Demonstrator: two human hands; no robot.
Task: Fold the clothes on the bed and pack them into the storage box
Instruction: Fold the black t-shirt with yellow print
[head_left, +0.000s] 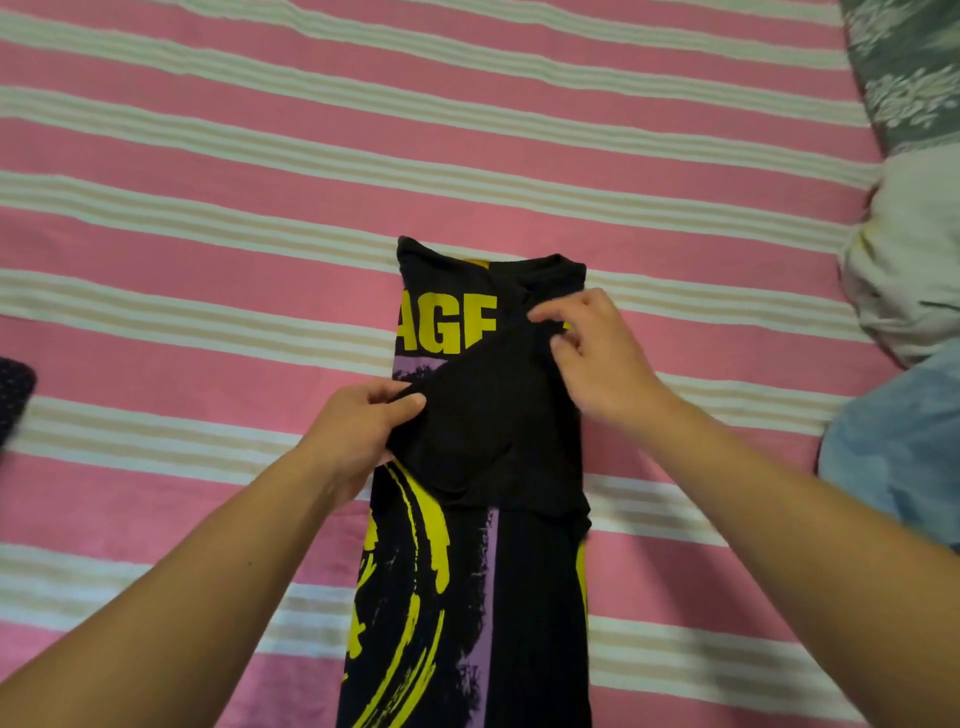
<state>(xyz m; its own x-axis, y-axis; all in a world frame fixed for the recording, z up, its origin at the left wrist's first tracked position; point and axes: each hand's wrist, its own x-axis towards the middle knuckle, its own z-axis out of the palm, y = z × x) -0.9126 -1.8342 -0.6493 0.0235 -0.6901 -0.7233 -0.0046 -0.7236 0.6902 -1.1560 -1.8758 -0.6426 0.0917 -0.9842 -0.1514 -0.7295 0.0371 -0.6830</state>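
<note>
A black T-shirt (467, 597) with yellow and purple print lies lengthwise on the bed, its sides folded in to a narrow strip and its collar end far from me. A black sleeve flap (488, 426) lies across its upper part. My left hand (358, 431) grips the left edge of that flap, thumb on top. My right hand (592, 353) pinches the flap's upper right corner near the collar. No storage box is in view.
The bed sheet (208, 260) has pink and white stripes. A white garment (914, 260) and a light blue one (898, 457) lie at the right edge, below a grey floral pillow (904, 73). A dark dotted cloth (13, 400) shows at the left edge.
</note>
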